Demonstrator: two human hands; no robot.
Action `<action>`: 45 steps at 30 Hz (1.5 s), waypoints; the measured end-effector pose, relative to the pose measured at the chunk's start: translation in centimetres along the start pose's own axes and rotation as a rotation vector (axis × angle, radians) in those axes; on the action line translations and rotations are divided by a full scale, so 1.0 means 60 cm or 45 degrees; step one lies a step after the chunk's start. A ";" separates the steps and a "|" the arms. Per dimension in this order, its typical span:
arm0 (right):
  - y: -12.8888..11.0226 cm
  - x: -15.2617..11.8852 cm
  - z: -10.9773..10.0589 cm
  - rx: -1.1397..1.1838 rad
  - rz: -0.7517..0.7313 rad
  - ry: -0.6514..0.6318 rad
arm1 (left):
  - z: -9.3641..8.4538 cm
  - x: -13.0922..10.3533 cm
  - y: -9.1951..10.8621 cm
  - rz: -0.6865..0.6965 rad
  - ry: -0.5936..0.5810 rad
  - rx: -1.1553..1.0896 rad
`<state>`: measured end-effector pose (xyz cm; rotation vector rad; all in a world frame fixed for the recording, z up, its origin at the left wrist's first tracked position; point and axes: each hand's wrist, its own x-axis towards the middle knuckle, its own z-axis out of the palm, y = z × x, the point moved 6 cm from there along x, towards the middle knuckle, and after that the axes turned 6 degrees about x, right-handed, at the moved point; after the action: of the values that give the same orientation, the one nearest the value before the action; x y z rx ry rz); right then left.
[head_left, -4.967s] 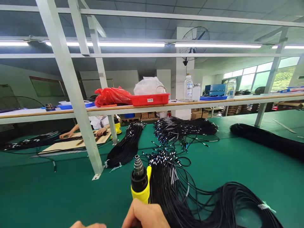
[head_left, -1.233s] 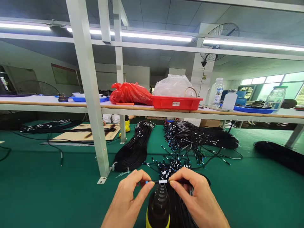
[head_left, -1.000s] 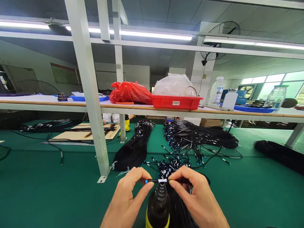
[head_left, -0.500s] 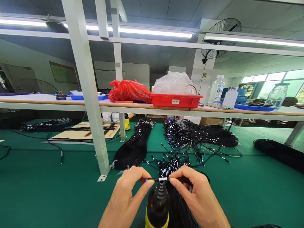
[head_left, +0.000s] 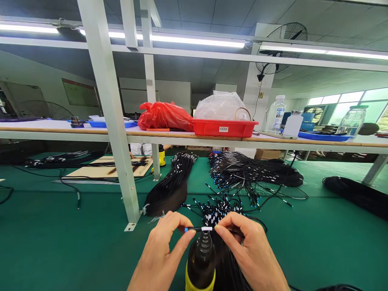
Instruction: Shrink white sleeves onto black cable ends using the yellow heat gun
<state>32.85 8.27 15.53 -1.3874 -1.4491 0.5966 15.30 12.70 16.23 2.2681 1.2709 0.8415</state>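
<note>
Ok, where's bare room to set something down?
On the green bench, left of your left hand, nearer than the white post; also between your right hand and the long black bundle. Crowded: between and beyond your hands, with the nozzled tool and loose cables.

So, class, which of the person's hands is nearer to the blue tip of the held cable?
Left. The left hand is right at the blue tip; the right hand is farther off, beyond the white band on the cable.
</note>
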 end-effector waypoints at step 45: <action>-0.006 -0.001 0.003 -0.053 -0.055 -0.001 | 0.002 -0.002 0.002 -0.029 -0.023 -0.069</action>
<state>32.53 8.20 15.79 -1.3848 -1.4964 0.5420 15.40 12.51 16.21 2.2097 1.2486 0.8354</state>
